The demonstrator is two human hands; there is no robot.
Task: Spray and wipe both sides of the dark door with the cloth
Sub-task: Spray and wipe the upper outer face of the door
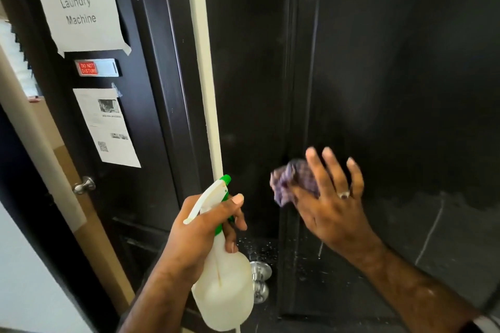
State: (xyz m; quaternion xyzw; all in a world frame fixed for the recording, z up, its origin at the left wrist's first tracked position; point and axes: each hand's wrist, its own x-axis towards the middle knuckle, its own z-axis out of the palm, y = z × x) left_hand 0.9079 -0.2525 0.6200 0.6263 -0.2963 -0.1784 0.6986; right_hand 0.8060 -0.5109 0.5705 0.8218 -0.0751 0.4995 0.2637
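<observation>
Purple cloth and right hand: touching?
Touching. The head view shows the right hand pressing the purple cloth toward the dark door, its thumb and fingers spread over it.

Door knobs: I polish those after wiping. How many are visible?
2: one knob on the left door with the signs, one knob low behind the spray bottle. Others may be hidden.

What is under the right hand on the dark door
A purple cloth sits under the right hand, pressed against the dark door. Only its left part shows past the fingers; the rest, and the door surface beneath, is covered by the palm.
</observation>
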